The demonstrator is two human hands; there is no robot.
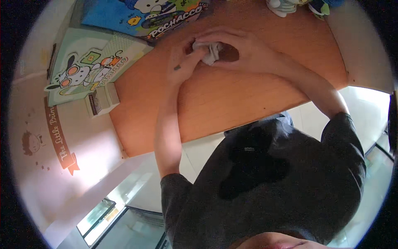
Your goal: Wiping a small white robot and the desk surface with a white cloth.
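A crumpled whitish-grey piece of cloth or tissue (212,54) is bunched between my two hands above the wooden tabletop (232,97). My left hand (184,62) closes on its left side, the thumb pressed over it. My right hand (244,45) arches in from the right, its fingers reaching across the far side of the bundle and its thumb curving along the near side. Bare wood shows through the gap inside that curve. Some fingertips are hidden behind the bundle, so what else they may touch cannot be seen.
Left of my hands stands a pale green cartoon-dog panel (87,70), with a blue cartoon picture (107,16) beyond it. Below the panel sits a small white holder (101,99). White figurines (284,6) stand at the far right. The table's near edge (248,121) lies before my torso.
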